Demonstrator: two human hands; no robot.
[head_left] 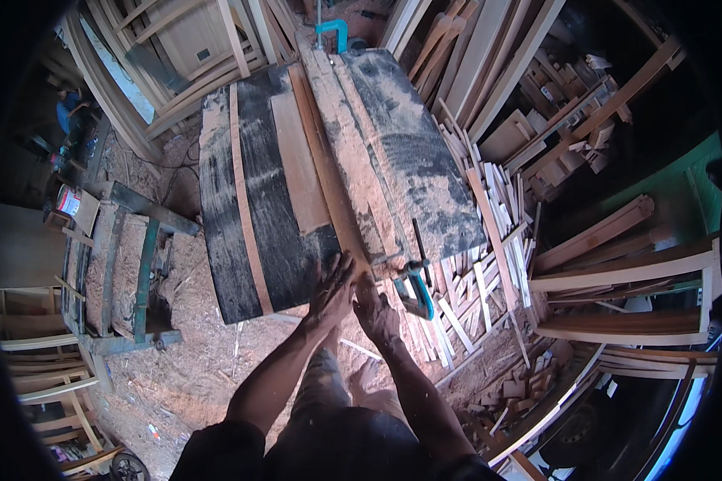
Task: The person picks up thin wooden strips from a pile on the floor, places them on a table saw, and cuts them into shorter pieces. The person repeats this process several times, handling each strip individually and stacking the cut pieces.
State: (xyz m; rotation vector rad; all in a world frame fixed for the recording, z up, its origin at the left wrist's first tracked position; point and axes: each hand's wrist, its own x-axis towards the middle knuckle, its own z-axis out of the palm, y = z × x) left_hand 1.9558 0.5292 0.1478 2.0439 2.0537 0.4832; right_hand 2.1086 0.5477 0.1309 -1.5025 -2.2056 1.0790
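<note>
A long brown wooden strip point(322, 144) lies on the black, sawdust-dusted work table point(269, 200), along a straight guide board point(341, 104) thick with sawdust. My left hand point(329, 293) rests on the left side of the strip's near end, fingers stretched forward. At that same end, just right of it, my right hand point(375, 314) closes on the strip; its palm side is hidden. A teal clamp point(417, 295) grips the guide's near end, and another teal clamp point(333, 36) is at the far end. A wider pale board point(298, 164) lies left of the strip.
A thin wooden strip point(249, 200) crosses the table's left part. Offcuts point(465, 297) pile up at the right, with stacked timber point(602, 232) beyond. A metal-framed stand point(140, 272) and a white bucket point(69, 200) stand left. Sawdust covers the floor point(192, 361). A person in blue point(66, 111) is far left.
</note>
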